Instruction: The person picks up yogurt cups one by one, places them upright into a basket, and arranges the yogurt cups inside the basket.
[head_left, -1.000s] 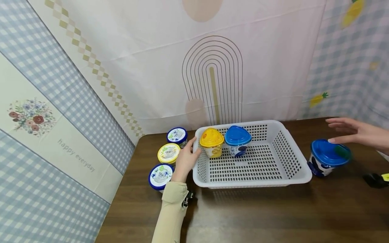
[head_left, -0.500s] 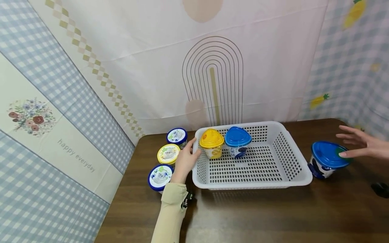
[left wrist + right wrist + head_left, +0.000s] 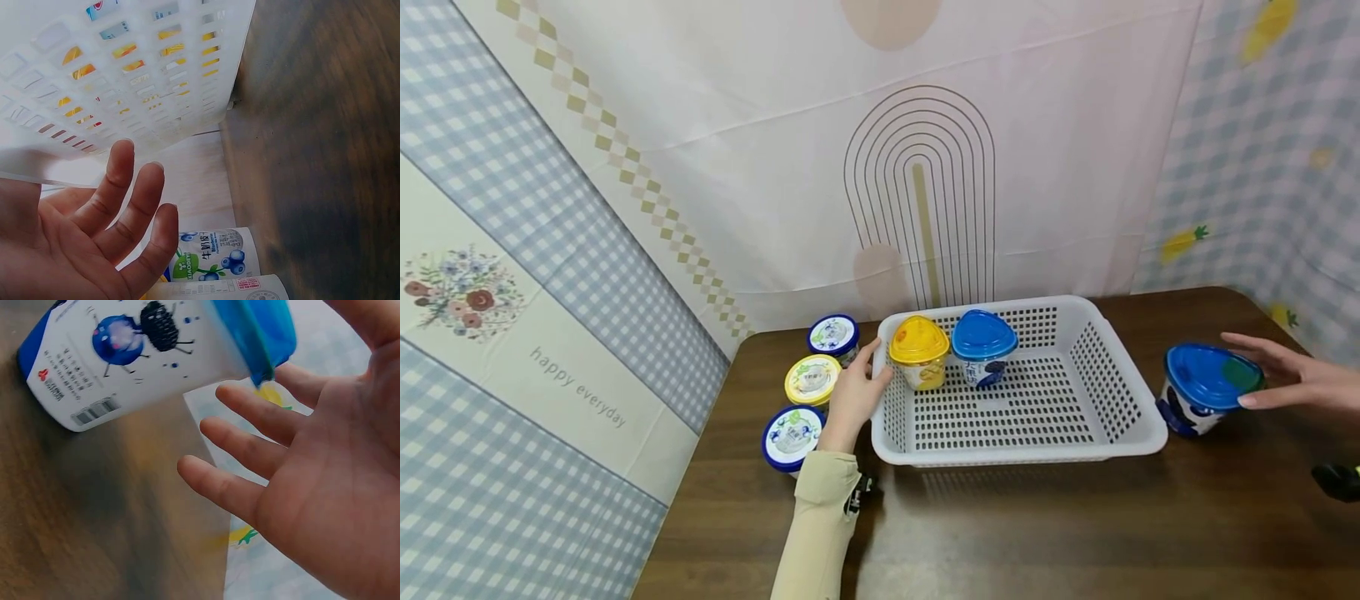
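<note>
My left hand [image 3: 856,398] holds the left rim of a white perforated plastic basket [image 3: 1011,456], thumb over the rim. In the left wrist view the other fingers [image 3: 147,194] spread loosely outside the wall. In the basket stand a yogurt cup with a yellow lid [image 3: 920,342] and one with a blue lid [image 3: 985,335]. Right of the basket, another blue-lidded yogurt cup [image 3: 1206,383] stands on the table. My right hand [image 3: 1300,375] is beside its lid, fingers extended and spread. The right wrist view shows fingertips near the lid [image 3: 262,337]; whether they touch it I cannot tell.
Left of the basket, several round tubs stand in a row: blue-rimmed [image 3: 832,335], yellow-rimmed [image 3: 812,379] and blue-rimmed [image 3: 793,437]. The wooden table [image 3: 1015,533] meets a patterned cloth backdrop [image 3: 775,167] behind and at the left. A dark object [image 3: 1336,482] sits at the right edge.
My right hand has moved from above the blue lid to its right side and lowered towards the cup. The left hand stays on the basket rim. The head view has shifted slightly.
</note>
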`<act>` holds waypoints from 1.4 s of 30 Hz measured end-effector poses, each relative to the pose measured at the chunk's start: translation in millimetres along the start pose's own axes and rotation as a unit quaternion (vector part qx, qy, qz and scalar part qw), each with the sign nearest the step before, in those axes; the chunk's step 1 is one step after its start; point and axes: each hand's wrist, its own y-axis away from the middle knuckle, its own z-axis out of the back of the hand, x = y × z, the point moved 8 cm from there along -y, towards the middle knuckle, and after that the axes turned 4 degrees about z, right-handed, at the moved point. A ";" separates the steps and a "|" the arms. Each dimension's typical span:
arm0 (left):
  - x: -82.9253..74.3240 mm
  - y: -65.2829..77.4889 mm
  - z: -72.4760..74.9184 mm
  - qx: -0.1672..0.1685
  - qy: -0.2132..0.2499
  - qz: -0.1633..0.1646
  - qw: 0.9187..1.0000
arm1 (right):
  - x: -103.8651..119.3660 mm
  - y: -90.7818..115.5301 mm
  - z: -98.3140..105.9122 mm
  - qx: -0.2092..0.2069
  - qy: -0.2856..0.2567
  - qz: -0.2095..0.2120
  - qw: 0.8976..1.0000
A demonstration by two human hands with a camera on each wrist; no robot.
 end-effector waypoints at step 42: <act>2.7 -0.4 0.4 0.004 0.027 0.002 1.000 | -4.2 13.5 -34.4 -0.081 -0.093 0.005 0.992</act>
